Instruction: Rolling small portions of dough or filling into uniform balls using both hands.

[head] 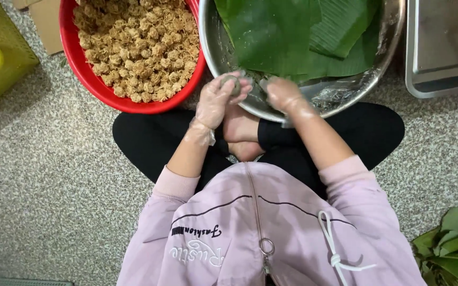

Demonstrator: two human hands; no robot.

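Left hand: The left hand wears a thin clear glove. Its fingers curl around a small grey-green ball and hold it.

Right hand: The right hand has a glove too. It rests at the near rim of the metal bowl. The fingers look bent in, but I cannot tell if they pinch anything.

Where the ball is: The ball sits in the left hand, just in front of the bowl's rim, above the person's crossed legs.

Metal bowl: It is big and shiny. Large green leaves lie inside it, spread flat.

Red basket: A red basket stands to the left, touching the metal bowl or very near it. It is full of little brown crumbly lumps.

Other things: A yellow-green crate is far left. A metal tray is far right. More green leaves lie on the floor by the person's right side.

Step now: I think the ball is being pressed and shaped in the left hand.

Next move needs: Both hands would need to work softly, so the ball does not squash or slip. A leaf is close by, within easy reach of the right hand.
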